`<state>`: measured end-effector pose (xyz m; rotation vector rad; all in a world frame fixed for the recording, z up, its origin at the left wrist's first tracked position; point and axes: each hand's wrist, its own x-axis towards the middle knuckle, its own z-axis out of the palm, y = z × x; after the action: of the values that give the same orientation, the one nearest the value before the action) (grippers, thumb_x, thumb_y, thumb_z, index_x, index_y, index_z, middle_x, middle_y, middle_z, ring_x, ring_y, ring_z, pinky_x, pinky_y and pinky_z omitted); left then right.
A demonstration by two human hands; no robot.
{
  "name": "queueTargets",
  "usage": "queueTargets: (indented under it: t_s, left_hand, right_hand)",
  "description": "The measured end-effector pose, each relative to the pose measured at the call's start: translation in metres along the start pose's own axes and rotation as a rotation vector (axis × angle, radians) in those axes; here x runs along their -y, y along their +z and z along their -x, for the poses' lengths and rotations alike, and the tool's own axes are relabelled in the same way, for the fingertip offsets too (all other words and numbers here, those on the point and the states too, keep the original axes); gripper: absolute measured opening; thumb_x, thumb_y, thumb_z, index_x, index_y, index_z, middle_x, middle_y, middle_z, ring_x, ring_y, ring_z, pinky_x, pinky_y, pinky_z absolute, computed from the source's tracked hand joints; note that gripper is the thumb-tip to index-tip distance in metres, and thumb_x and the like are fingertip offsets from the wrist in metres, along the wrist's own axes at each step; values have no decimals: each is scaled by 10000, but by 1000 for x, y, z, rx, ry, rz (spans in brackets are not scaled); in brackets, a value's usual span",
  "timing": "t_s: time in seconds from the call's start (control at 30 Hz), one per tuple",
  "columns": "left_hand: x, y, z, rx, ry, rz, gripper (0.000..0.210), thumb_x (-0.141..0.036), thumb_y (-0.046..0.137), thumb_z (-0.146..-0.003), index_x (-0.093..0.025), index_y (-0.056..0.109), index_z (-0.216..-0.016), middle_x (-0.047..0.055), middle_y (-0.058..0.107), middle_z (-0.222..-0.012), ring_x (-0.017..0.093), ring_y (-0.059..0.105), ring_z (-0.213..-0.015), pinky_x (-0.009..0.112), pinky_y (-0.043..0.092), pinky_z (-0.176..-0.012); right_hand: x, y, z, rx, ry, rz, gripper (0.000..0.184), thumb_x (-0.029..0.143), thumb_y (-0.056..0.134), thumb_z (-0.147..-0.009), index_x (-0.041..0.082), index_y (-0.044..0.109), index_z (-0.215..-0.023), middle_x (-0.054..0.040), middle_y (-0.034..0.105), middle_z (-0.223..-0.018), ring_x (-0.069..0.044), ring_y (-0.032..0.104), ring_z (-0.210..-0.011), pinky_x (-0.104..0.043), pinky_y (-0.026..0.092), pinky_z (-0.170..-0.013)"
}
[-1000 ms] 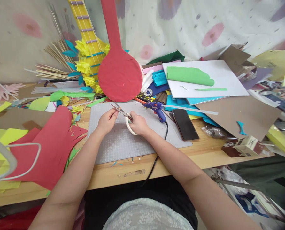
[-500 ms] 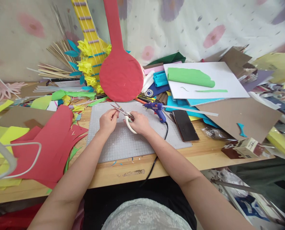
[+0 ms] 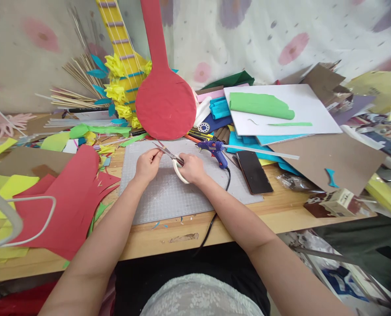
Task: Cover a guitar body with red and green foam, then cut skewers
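Observation:
White-handled scissors (image 3: 180, 171) are gripped in my right hand (image 3: 193, 168), with the blades pointing up and left. My left hand (image 3: 147, 165) is closed in a pinch beside the blade tips; whatever lies between its fingers is too small to make out. Both hands are over a grey cutting mat (image 3: 143, 206). Behind them a red paper-covered banjo shape (image 3: 165, 105) stands upright, its round body touching the back of the mat. A blue glue gun (image 3: 215, 151) rests on the mat to the right of my right hand.
A black phone (image 3: 254, 172) lies at the mat's right edge. Red paper (image 3: 64, 202) and yellow sheets cover the left side. A white board (image 3: 314, 109) bears a green crepe roll (image 3: 261, 105). A yellow paper guitar (image 3: 123, 57) leans behind. The glue gun's cable crosses the table's front edge.
The scissor blades have drawn closer together. Both hands stay in nearly the same place, and the view has shifted very slightly.

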<state>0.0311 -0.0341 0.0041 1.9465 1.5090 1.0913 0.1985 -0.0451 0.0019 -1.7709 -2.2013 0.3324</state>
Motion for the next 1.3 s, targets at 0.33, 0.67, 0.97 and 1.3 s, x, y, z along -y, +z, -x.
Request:
queueTargets:
  t_s: [0.33,0.67,0.97,1.3]
  left_hand:
    - [1,0,-2,-67,10,-147,256,-337,457,-842,-175,647,-785,23,571,-673,132,460,-619,239,293,-576]
    - [7,-4,-2,233,2,234,319,-417,461,-838,-183,481,-621,-20,427,-562,103,369,-518,242,306,-531]
    - [8,-4,-3,215,14,108,337,-440,413,-848,-185,473,-636,-20,437,-549,106,403,-520,236,320,-530]
    - [-1,7,5,-47,45,-226,221,-346,444,-861,-193,598,-906,48,672,-870,169,605,-777,259,410,-667]
  right_hand:
    - [-2,-1,-1,-46,-26,21,227,370,477,-822,191,604,-880,-87,668,-866,-213,590,-807,-281,332,-622]
    - [-18,6,3,-75,-153,-99,164,335,484,-813,196,554,-865,-44,596,-804,-185,523,-802,-265,320,-638]
    - [-14,5,4,-58,-90,-4,207,361,491,-810,188,602,-832,-58,637,-792,-180,555,-737,-266,303,-613]
    - [-7,-2,4,-53,-16,20,237,378,491,-811,190,610,-891,-74,658,-856,-196,575,-787,-272,316,-621]
